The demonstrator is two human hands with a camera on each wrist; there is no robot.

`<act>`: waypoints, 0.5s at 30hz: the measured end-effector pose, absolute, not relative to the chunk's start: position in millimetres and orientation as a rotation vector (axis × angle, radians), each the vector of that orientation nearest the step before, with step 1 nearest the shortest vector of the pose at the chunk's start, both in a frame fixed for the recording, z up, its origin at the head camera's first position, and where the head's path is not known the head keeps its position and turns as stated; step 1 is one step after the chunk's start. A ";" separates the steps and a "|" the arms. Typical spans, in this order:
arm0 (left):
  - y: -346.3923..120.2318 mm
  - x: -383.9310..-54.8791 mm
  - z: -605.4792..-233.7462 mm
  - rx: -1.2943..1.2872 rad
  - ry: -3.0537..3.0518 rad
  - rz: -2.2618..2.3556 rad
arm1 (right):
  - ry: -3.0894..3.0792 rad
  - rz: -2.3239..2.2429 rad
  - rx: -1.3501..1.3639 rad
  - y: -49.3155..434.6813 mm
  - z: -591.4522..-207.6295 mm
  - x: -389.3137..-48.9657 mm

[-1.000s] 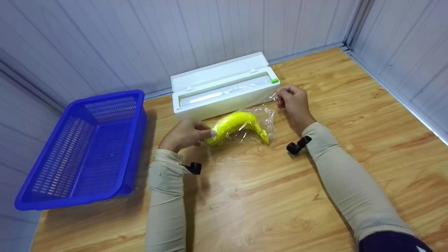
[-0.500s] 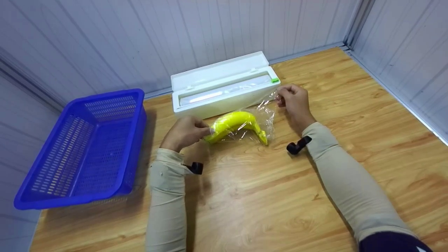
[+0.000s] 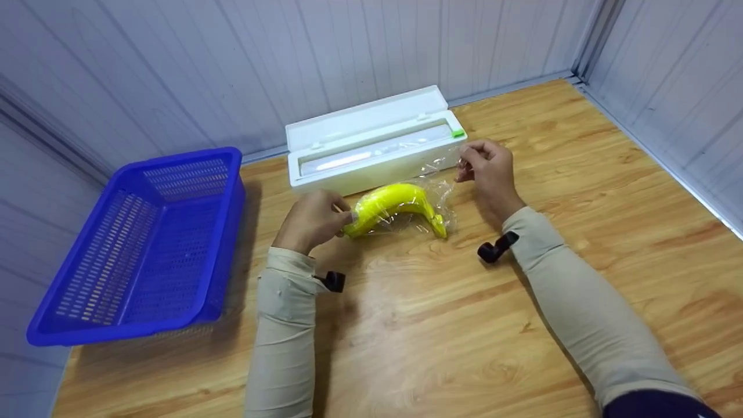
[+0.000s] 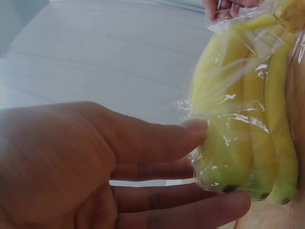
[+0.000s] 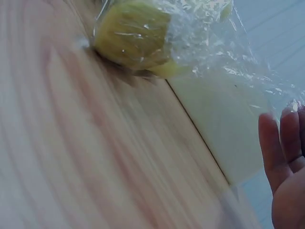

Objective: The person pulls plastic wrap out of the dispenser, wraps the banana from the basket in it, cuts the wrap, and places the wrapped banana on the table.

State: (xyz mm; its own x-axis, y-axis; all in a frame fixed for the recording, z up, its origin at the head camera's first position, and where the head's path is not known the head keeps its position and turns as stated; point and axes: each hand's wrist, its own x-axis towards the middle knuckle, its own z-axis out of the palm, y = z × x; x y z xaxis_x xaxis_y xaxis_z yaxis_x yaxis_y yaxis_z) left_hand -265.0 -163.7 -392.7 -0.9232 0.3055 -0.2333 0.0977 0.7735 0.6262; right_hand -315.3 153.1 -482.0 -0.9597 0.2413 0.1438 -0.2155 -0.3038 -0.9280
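A bunch of yellow bananas (image 3: 390, 200) lies on the table, wrapped in clear cling film (image 4: 238, 117). Dark tips and greenish ends show at the near end in the left wrist view. There my left hand (image 3: 313, 220) pinches the film at the bunch's left end, thumb on top and fingers below. My right hand (image 3: 487, 171) pinches a gathered corner of film between thumb and fingertips, beyond the stem end. Film stretches from the bunch up to those fingers (image 5: 271, 138) in the right wrist view.
Behind the bananas stands a white cling film box (image 3: 377, 168) with its lid raised, a roll inside and a green slider (image 3: 457, 133) at its right end. A blue plastic basket (image 3: 223, 255) sits at the left. Panelled walls border the wooden table (image 3: 441, 348).
The left hand has shifted slightly right and its wrist has turned a little. The right hand keeps its hold on the film, which hangs somewhat differently. The bananas stay nearly in place.
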 end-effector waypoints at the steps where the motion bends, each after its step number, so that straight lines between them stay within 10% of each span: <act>1: -163.4 -264.9 -393.0 0.318 2.649 0.894 | -1.655 2.330 -0.024 152.6 -481.9 -314.8; 15: -162.9 -265.6 -389.4 0.422 2.736 0.791 | -1.656 2.314 0.056 146.7 -480.0 -312.1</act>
